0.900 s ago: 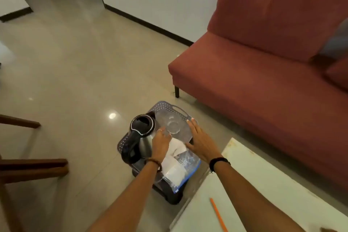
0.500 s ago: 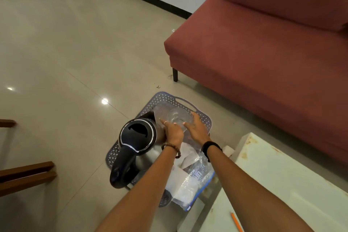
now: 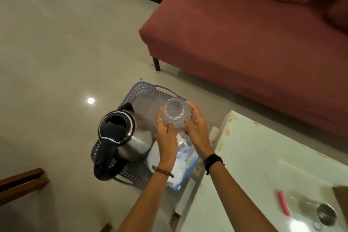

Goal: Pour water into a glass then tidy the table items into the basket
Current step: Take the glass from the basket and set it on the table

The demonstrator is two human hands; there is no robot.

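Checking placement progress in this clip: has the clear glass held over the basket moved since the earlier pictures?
Yes. The clear textured glass has come up off the grey perforated plastic basket's floor, now lifted between both hands above the steel kettle's shoulder level.

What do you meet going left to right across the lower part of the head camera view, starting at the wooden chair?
Wooden chair → kettle → left hand → right hand → pink pen → metal cup.

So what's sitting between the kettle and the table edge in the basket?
In the head view, between the kettle and the table: both hands holding a clear glass, with a plastic bag beneath, in the basket.
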